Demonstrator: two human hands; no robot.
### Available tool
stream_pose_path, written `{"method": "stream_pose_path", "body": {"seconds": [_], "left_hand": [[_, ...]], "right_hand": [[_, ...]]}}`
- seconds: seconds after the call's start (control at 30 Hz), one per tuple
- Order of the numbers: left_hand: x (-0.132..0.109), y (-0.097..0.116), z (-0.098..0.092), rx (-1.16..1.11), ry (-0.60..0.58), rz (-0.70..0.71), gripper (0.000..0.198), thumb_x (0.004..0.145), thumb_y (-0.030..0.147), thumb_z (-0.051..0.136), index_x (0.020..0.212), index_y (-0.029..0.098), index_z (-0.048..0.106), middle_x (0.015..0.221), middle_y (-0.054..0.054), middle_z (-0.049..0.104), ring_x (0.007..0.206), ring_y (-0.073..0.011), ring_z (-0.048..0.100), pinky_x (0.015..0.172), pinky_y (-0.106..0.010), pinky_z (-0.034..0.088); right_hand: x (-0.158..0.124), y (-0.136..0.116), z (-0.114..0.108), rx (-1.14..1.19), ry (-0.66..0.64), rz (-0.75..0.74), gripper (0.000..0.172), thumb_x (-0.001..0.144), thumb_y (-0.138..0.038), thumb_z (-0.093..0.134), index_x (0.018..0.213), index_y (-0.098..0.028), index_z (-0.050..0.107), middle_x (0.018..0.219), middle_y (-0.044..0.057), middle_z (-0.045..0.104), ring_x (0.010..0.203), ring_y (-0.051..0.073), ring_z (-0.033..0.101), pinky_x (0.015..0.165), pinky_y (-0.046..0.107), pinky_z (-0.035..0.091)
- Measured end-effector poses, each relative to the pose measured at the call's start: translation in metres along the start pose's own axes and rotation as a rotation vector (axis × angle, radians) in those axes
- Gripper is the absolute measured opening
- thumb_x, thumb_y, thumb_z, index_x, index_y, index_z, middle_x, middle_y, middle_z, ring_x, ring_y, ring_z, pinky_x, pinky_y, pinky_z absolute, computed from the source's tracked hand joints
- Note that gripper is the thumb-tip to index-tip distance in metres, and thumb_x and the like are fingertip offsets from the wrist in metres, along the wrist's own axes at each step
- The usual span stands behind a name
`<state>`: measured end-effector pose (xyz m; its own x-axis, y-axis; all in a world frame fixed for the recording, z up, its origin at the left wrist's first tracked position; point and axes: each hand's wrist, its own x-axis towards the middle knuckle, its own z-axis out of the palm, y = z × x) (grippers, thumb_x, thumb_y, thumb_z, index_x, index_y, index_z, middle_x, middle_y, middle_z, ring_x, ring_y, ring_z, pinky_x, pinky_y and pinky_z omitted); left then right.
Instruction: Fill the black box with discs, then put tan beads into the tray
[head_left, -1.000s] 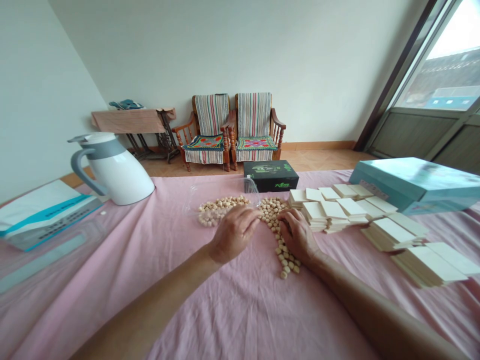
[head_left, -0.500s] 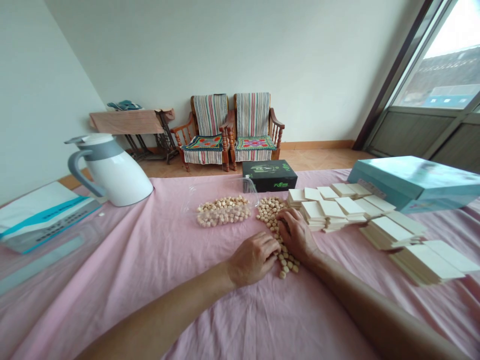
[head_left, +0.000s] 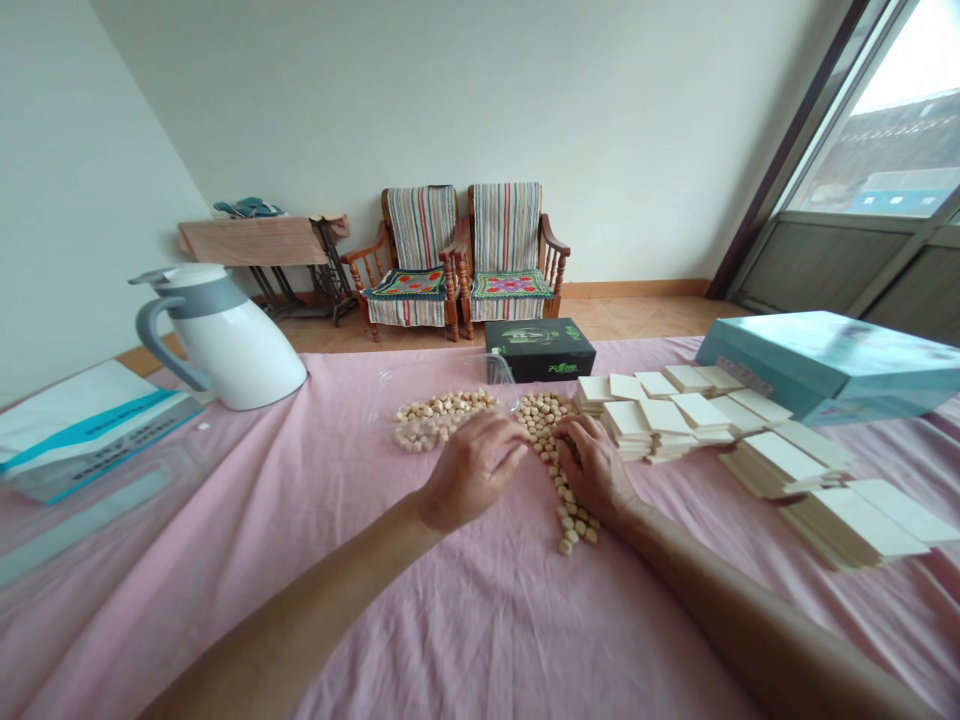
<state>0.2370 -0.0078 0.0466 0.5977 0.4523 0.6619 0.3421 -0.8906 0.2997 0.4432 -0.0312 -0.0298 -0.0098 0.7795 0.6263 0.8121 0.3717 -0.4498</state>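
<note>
A loose pile of small, round, tan pieces, wooden-looking, trails toward me across the pink cloth. My right hand rests at the pile's right side with fingers curled down; whatever lies under the fingertips is hidden. Between the pile and a clear plastic container is my left hand, raised a little, its fingers drawn together in a pinch. I cannot see what is in that pinch. More of the same round pieces lie inside the clear container, partly covered by my left hand.
Stacks of pale square tiles stand to the right, with a light blue box behind. A black box sits at the far edge. On the left are a white jug and a white-and-blue box. Two chairs stand beyond.
My left hand has lifted off the near part of the pile and moved left and away from me, toward the clear container. My right hand has stayed in nearly the same place.
</note>
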Motion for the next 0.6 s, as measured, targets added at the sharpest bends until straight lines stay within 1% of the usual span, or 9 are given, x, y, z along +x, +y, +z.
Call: {"method": "stream_pose_path", "body": {"seconds": [0.07, 0.13, 0.17, 0.23, 0.3, 0.4, 0.47, 0.53, 0.6], "left_hand": [[-0.007, 0.011, 0.012, -0.138, -0.223, 0.069, 0.006, 0.087, 0.02, 0.054, 0.086, 0.018, 0.06, 0.083, -0.003, 0.064, 0.082, -0.0158, 0.059, 0.077, -0.027, 0.046], [-0.013, 0.02, 0.022, -0.221, -0.399, 0.118, 0.008, 0.085, 0.026, 0.06, 0.085, 0.018, 0.06, 0.083, -0.003, 0.064, 0.081, -0.0149, 0.058, 0.076, -0.026, 0.045], [-0.016, 0.024, 0.025, -0.239, -0.455, 0.127, 0.012, 0.083, 0.029, 0.063, 0.084, 0.018, 0.059, 0.082, -0.003, 0.064, 0.079, -0.0148, 0.058, 0.075, -0.025, 0.045], [-0.021, 0.029, 0.031, -0.226, -0.521, 0.126, 0.02, 0.078, 0.034, 0.068, 0.08, 0.018, 0.057, 0.08, -0.002, 0.062, 0.076, -0.0147, 0.056, 0.071, -0.025, 0.044], [-0.026, 0.033, 0.036, -0.18, -0.534, 0.116, 0.02, 0.077, 0.032, 0.068, 0.078, 0.018, 0.054, 0.078, -0.001, 0.06, 0.073, -0.0146, 0.055, 0.067, -0.025, 0.043], [-0.03, 0.036, 0.042, -0.124, -0.502, 0.105, 0.009, 0.078, 0.017, 0.061, 0.078, 0.018, 0.051, 0.079, -0.001, 0.058, 0.074, -0.0145, 0.053, 0.067, -0.025, 0.043], [-0.029, 0.036, 0.042, -0.113, -0.473, 0.114, 0.012, 0.074, 0.01, 0.057, 0.079, 0.018, 0.051, 0.079, -0.002, 0.057, 0.074, -0.0145, 0.053, 0.068, -0.024, 0.043], [-0.024, 0.031, 0.036, -0.084, -0.406, 0.112, 0.013, 0.072, 0.008, 0.055, 0.078, 0.018, 0.05, 0.079, -0.002, 0.056, 0.075, -0.0148, 0.053, 0.067, -0.024, 0.042], [-0.015, 0.022, 0.023, 0.0, -0.281, 0.071, 0.011, 0.076, 0.009, 0.052, 0.078, 0.019, 0.049, 0.078, -0.002, 0.056, 0.076, -0.0156, 0.053, 0.068, -0.025, 0.042]], "right_hand": [[0.0, 0.0, 0.0, 0.003, 0.001, -0.007, 0.014, 0.085, -0.013, 0.044, 0.089, -0.02, 0.055, 0.097, 0.008, 0.058, 0.093, 0.022, 0.052, 0.085, 0.038, 0.045], [0.0, -0.001, -0.001, 0.003, 0.001, -0.011, 0.014, 0.085, -0.013, 0.044, 0.09, -0.02, 0.055, 0.096, 0.008, 0.058, 0.093, 0.022, 0.052, 0.085, 0.038, 0.045], [0.0, -0.001, -0.001, 0.0, 0.0, -0.013, 0.014, 0.085, -0.013, 0.044, 0.09, -0.02, 0.055, 0.096, 0.008, 0.058, 0.093, 0.022, 0.052, 0.085, 0.038, 0.045], [0.0, 0.0, -0.001, -0.004, 0.003, -0.012, 0.014, 0.085, -0.013, 0.045, 0.09, -0.02, 0.055, 0.097, 0.008, 0.058, 0.093, 0.022, 0.052, 0.085, 0.038, 0.045], [0.0, 0.0, 0.0, -0.005, 0.007, -0.011, 0.014, 0.085, -0.013, 0.044, 0.09, -0.02, 0.055, 0.097, 0.008, 0.058, 0.093, 0.022, 0.052, 0.084, 0.039, 0.045], [-0.001, 0.001, 0.001, -0.001, 0.008, -0.009, 0.014, 0.085, -0.013, 0.044, 0.09, -0.021, 0.055, 0.097, 0.008, 0.057, 0.093, 0.022, 0.052, 0.084, 0.039, 0.045], [-0.001, 0.002, 0.001, 0.0, 0.007, -0.008, 0.013, 0.085, -0.013, 0.044, 0.09, -0.021, 0.055, 0.096, 0.008, 0.057, 0.093, 0.023, 0.052, 0.084, 0.039, 0.045], [-0.001, 0.001, 0.001, 0.002, 0.007, -0.009, 0.013, 0.086, -0.014, 0.044, 0.089, -0.021, 0.054, 0.096, 0.008, 0.057, 0.093, 0.023, 0.052, 0.084, 0.039, 0.045], [0.0, 0.0, 0.0, 0.006, 0.007, -0.011, 0.014, 0.086, -0.014, 0.043, 0.089, -0.021, 0.055, 0.096, 0.008, 0.057, 0.093, 0.023, 0.053, 0.084, 0.039, 0.046]]}}
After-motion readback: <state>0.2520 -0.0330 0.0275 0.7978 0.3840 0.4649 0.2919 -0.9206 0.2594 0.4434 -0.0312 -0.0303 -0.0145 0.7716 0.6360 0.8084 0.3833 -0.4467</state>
